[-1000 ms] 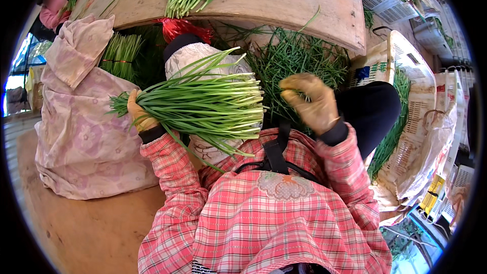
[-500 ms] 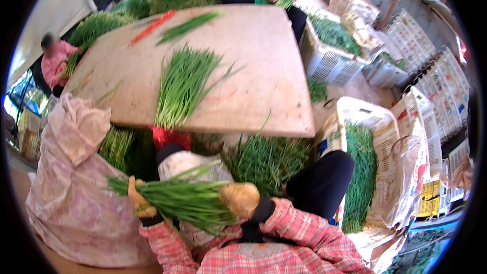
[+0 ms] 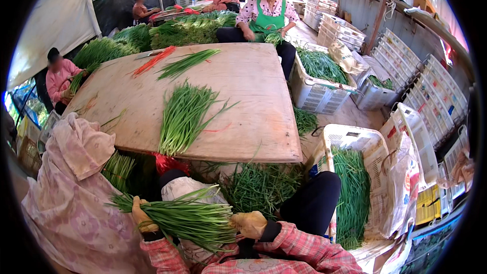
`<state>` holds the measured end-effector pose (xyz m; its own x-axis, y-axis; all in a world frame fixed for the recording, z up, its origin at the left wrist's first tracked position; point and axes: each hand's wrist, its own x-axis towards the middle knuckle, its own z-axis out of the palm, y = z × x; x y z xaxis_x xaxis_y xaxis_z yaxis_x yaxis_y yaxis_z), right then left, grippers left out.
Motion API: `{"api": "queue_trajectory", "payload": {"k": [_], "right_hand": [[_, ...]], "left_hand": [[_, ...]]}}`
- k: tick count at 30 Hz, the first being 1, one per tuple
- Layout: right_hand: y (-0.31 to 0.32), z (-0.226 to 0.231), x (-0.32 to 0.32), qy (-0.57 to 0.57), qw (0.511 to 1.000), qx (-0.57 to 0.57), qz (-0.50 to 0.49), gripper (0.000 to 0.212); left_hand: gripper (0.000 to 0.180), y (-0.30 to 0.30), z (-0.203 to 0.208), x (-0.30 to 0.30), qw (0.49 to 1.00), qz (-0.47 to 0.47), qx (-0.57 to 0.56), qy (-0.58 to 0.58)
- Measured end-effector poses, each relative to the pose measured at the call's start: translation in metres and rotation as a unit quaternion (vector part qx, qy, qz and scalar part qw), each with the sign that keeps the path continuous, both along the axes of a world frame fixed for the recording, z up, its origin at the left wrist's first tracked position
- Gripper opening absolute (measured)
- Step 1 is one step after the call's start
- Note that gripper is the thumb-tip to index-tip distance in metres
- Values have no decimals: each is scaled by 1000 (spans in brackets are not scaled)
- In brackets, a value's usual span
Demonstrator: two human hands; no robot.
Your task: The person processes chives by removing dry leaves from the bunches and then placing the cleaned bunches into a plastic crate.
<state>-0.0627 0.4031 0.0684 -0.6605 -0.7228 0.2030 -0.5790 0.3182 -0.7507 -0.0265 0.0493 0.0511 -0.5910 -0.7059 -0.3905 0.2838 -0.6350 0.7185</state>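
A loose bunch of long green chives (image 3: 185, 219) lies across my lap, tips to the left and stalk ends to the right. My left hand (image 3: 144, 216), in a tan glove, is closed round the leafy end. At the stalk end, my gloved right hand (image 3: 249, 224) is closed with its fingers against the stems; its fingertips are partly hidden. On the wooden table (image 3: 248, 101) ahead, a larger heap of chives (image 3: 186, 119) points its stalks toward me. A smaller bunch (image 3: 190, 63) lies farther back beside red ties (image 3: 153, 61).
To my right stands a white crate (image 3: 355, 131) of greens. Loose greens (image 3: 261, 187) lie under the table's near edge. A cloth-draped pile (image 3: 81, 193) rises at my left. Across the table sits a co-worker in a green apron (image 3: 269, 20); another person (image 3: 61, 78) sits at the left.
The view has tilted up, so the table and my hands sit lower in the picture and more of the background shows. My right hand has turned slightly at the stalk end.
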Motion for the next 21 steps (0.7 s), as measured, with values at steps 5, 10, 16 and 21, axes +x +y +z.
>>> {"api": "queue_trajectory", "payload": {"k": [5, 10, 16, 21], "right_hand": [[-3, 0, 5, 46, 984, 158, -65, 25], [-4, 14, 2, -27, 981, 167, -92, 36], [-4, -58, -3, -250, 952, -121, -130, 23], [13, -27, -20, -209, 922, -18, -325, 22]], "left_hand": [[37, 25, 24, -6, 1000, 15, 10, -23], [38, 19, 18, -2, 999, 31, 1, -25], [36, 8, 1, 3, 1000, -9, 20, 12], [39, -1, -3, -2, 993, 83, 77, -15]]}}
